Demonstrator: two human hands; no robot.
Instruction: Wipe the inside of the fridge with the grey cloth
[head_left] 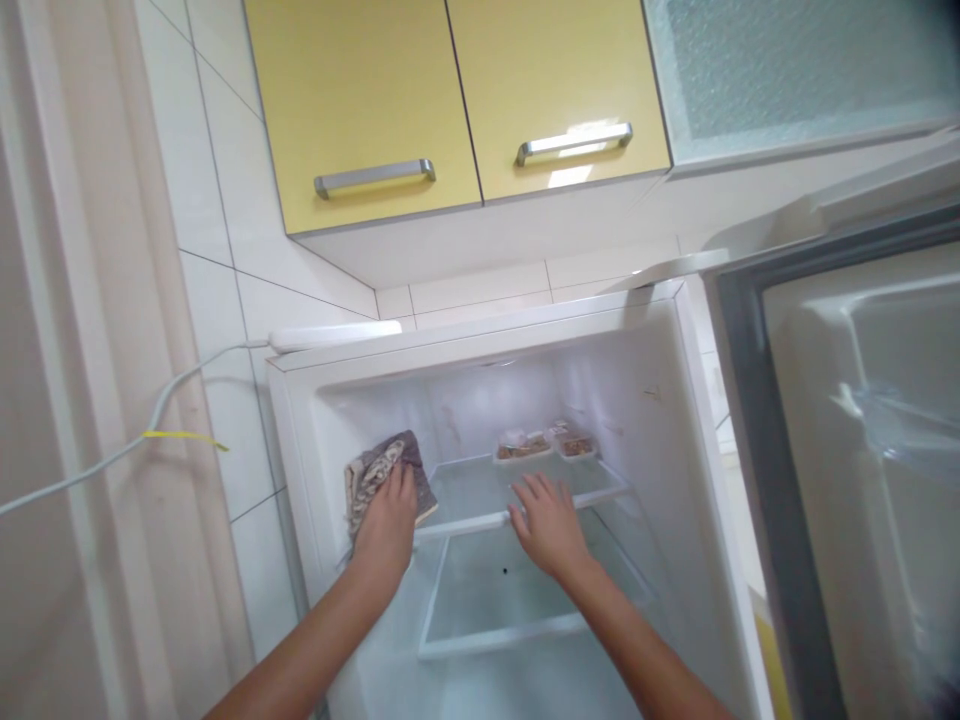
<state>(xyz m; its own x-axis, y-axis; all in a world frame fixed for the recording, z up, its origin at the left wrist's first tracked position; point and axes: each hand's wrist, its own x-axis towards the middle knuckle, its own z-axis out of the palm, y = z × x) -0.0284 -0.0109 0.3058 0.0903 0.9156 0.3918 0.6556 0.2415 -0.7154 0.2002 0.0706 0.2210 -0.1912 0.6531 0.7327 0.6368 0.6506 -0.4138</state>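
My left hand [391,508] presses a folded grey and cream patterned cloth [375,477] against the left inner wall of an open white refrigerator [480,335]. The fingers lie over the cloth, and its folds hide part of the grip. Over the front edge of the upper glass shelf [465,492] is my right hand [546,520], its fingers spread and nothing in it. Whether its fingertips touch the shelf I cannot tell. Farther back on that shelf stand two small clear food containers, a left one [523,446] and a right one [576,445], with brownish contents.
A lower glass shelf [487,600] bears a small dark spot. The refrigerator door [862,480] stands open at the right. Yellow cabinets [360,100] hang above. At the left are a curtain [90,300] and a white cable [161,400] with a yellow tie.
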